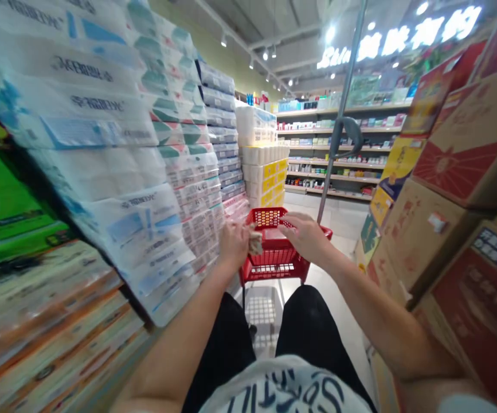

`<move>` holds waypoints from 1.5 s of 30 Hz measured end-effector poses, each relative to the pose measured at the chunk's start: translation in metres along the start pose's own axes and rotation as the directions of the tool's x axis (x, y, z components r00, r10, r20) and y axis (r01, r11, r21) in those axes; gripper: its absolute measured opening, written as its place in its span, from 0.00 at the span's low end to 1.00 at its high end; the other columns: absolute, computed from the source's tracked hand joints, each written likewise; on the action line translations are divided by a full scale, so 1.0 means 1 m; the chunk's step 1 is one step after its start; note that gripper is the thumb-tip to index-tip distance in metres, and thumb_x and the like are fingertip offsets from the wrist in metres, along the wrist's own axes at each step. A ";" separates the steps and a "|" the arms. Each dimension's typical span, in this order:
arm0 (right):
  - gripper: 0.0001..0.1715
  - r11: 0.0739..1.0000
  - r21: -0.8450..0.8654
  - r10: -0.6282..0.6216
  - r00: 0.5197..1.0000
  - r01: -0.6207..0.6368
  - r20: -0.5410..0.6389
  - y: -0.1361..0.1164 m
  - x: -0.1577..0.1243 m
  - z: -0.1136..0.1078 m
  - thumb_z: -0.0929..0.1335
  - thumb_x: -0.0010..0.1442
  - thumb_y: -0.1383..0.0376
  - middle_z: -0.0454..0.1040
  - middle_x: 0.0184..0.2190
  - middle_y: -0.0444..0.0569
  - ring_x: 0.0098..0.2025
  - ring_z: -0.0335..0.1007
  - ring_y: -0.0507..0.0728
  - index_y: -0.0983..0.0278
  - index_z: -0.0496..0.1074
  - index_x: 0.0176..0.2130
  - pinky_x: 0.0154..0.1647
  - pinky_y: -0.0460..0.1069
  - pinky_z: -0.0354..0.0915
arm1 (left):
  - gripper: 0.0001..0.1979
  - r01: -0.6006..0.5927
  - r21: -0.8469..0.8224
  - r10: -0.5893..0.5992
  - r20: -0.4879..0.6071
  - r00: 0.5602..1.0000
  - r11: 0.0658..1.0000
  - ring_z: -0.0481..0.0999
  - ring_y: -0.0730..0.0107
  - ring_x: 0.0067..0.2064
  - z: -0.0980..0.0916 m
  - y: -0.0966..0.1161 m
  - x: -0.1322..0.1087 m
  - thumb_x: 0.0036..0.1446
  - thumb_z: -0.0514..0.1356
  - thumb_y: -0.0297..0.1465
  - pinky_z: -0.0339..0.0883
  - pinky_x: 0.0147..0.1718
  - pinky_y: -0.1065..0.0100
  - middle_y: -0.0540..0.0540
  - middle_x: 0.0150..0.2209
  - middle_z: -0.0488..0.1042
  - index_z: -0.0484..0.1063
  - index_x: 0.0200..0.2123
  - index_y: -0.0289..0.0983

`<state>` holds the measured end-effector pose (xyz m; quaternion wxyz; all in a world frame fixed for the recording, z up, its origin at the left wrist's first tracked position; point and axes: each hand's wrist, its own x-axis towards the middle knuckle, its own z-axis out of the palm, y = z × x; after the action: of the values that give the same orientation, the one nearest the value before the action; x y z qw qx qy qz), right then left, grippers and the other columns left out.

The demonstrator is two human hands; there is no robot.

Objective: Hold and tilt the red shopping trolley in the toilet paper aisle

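Well, both hands are at a red cart in a shop.
In the head view, the left hand has its grip pinching a small, crumpled tan cloth at the cart's left side; the right hand has its grip loosely spread by the right side, and I cannot tell if it touches. Tall paper packs stand left, piled boxes right.
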<state>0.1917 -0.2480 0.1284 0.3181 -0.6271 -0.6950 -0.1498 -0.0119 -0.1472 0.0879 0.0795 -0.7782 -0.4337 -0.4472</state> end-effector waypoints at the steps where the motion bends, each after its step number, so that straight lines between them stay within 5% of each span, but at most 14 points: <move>1: 0.21 1.000 -0.015 0.022 0.999 -0.021 0.036 0.001 0.003 0.008 0.61 0.67 0.54 0.69 0.55 0.51 0.56 0.63 0.59 0.61 0.71 0.52 0.56 0.56 0.60 | 0.17 -0.078 0.051 0.072 0.096 0.993 0.996 0.69 0.60 0.46 0.009 0.001 -0.008 0.66 0.47 0.38 0.63 0.47 0.57 0.40 0.43 0.72 0.72 0.41 0.38; 6: 0.23 0.973 -0.161 0.189 0.970 -0.164 0.155 0.011 0.010 0.054 0.56 0.69 0.52 0.70 0.54 0.50 0.55 0.62 0.61 0.58 0.69 0.54 0.53 0.59 0.59 | 0.19 -0.242 0.126 0.183 0.362 0.914 0.962 0.71 0.64 0.46 0.013 -0.003 0.003 0.66 0.44 0.40 0.61 0.46 0.63 0.45 0.43 0.75 0.73 0.42 0.42; 8: 0.24 0.966 -0.184 0.210 0.964 -0.180 0.162 0.014 0.013 0.060 0.55 0.69 0.52 0.72 0.52 0.50 0.54 0.62 0.62 0.58 0.69 0.53 0.51 0.58 0.59 | 0.22 -0.215 0.185 0.083 0.540 0.838 0.959 0.74 0.65 0.38 0.012 -0.007 0.023 0.66 0.43 0.41 0.62 0.37 0.65 0.45 0.36 0.77 0.75 0.35 0.41; 10: 0.24 0.963 -0.191 0.231 0.951 -0.192 0.204 0.015 0.016 0.062 0.55 0.68 0.51 0.73 0.49 0.51 0.52 0.64 0.62 0.58 0.71 0.49 0.49 0.56 0.60 | 0.23 -0.174 0.272 -0.026 0.602 0.798 0.946 0.74 0.64 0.35 0.014 -0.007 0.033 0.65 0.44 0.42 0.62 0.35 0.65 0.42 0.33 0.77 0.75 0.33 0.39; 13: 0.26 0.951 -0.212 0.270 0.936 -0.224 0.226 0.015 0.019 0.061 0.53 0.68 0.52 0.72 0.49 0.52 0.50 0.65 0.63 0.59 0.72 0.47 0.47 0.56 0.60 | 0.23 -0.171 0.301 -0.001 0.496 0.868 0.938 0.73 0.59 0.44 0.019 -0.001 0.017 0.66 0.40 0.38 0.63 0.43 0.60 0.38 0.42 0.76 0.74 0.40 0.37; 15: 0.25 0.944 -0.226 0.286 0.936 -0.239 0.205 0.016 0.021 0.061 0.53 0.68 0.54 0.72 0.50 0.53 0.50 0.65 0.63 0.60 0.71 0.48 0.49 0.56 0.59 | 0.21 -0.259 0.238 0.173 0.328 0.929 0.936 0.70 0.58 0.52 0.021 0.004 0.002 0.66 0.42 0.37 0.60 0.50 0.57 0.39 0.48 0.74 0.72 0.46 0.38; 17: 0.25 0.947 -0.222 0.281 0.935 -0.234 0.214 0.019 0.025 0.060 0.53 0.68 0.55 0.72 0.50 0.54 0.49 0.67 0.63 0.61 0.71 0.48 0.49 0.56 0.59 | 0.21 -0.311 0.229 0.233 0.313 0.921 0.922 0.69 0.57 0.52 0.023 0.006 -0.001 0.66 0.42 0.37 0.59 0.51 0.57 0.39 0.48 0.74 0.72 0.48 0.38; 19: 0.25 0.954 -0.192 0.280 0.913 -0.230 0.298 0.024 0.031 0.059 0.54 0.67 0.54 0.73 0.49 0.55 0.47 0.69 0.63 0.63 0.72 0.46 0.46 0.56 0.61 | 0.22 -0.302 0.273 0.146 0.472 0.869 0.914 0.74 0.59 0.43 0.026 0.005 0.010 0.66 0.42 0.37 0.63 0.43 0.60 0.39 0.38 0.77 0.75 0.39 0.36; 22: 0.26 0.954 -0.145 0.298 0.863 -0.261 0.409 0.031 0.038 0.058 0.54 0.66 0.52 0.75 0.45 0.54 0.43 0.72 0.63 0.62 0.73 0.43 0.42 0.54 0.62 | 0.19 -0.300 0.282 0.106 0.543 0.833 0.911 0.75 0.62 0.35 0.029 0.004 0.028 0.63 0.47 0.37 0.63 0.36 0.63 0.41 0.30 0.76 0.76 0.34 0.35; 28: 0.25 0.952 -0.179 0.281 0.941 -0.248 0.191 0.031 0.025 0.062 0.53 0.67 0.55 0.75 0.47 0.49 0.46 0.70 0.61 0.58 0.74 0.44 0.43 0.53 0.62 | 0.22 -0.268 0.267 0.166 0.350 0.922 0.926 0.71 0.61 0.47 0.028 0.008 0.007 0.66 0.40 0.36 0.61 0.47 0.60 0.40 0.43 0.75 0.73 0.42 0.38; 33: 0.23 0.945 -0.198 0.298 0.936 -0.261 0.187 0.028 0.023 0.059 0.55 0.67 0.57 0.75 0.46 0.48 0.45 0.71 0.59 0.58 0.75 0.44 0.45 0.51 0.62 | 0.16 -0.280 0.281 0.071 0.579 0.812 0.918 0.75 0.61 0.34 0.030 0.011 0.024 0.61 0.49 0.34 0.63 0.34 0.63 0.40 0.32 0.77 0.75 0.33 0.35; 39: 0.25 0.938 -0.212 0.306 0.940 -0.272 0.149 0.030 0.022 0.062 0.54 0.68 0.57 0.76 0.46 0.49 0.45 0.71 0.59 0.59 0.76 0.44 0.46 0.50 0.61 | 0.22 -0.238 0.293 0.114 0.383 0.917 0.926 0.73 0.57 0.46 0.029 0.016 0.011 0.65 0.41 0.36 0.62 0.45 0.58 0.38 0.42 0.76 0.74 0.39 0.37; 43: 0.24 0.937 -0.214 0.310 0.940 -0.277 0.140 0.033 0.022 0.064 0.54 0.67 0.57 0.76 0.45 0.48 0.45 0.70 0.59 0.58 0.75 0.44 0.45 0.51 0.61 | 0.18 -0.244 0.274 0.056 0.550 0.833 0.930 0.76 0.59 0.36 0.031 0.016 0.019 0.62 0.46 0.34 0.64 0.36 0.61 0.39 0.34 0.77 0.75 0.33 0.35; 45: 0.24 0.937 -0.211 0.307 0.943 -0.277 0.129 0.034 0.023 0.064 0.54 0.67 0.58 0.76 0.45 0.47 0.45 0.71 0.59 0.58 0.75 0.45 0.44 0.51 0.61 | 0.18 -0.242 0.272 0.054 0.554 0.831 0.932 0.76 0.59 0.36 0.031 0.017 0.021 0.62 0.47 0.34 0.64 0.36 0.61 0.39 0.34 0.77 0.76 0.34 0.35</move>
<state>0.2081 -0.1855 0.0878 0.2186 -0.7610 -0.5997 -0.1156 0.0250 -0.1283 0.0901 0.1188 -0.8790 -0.4448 -0.1242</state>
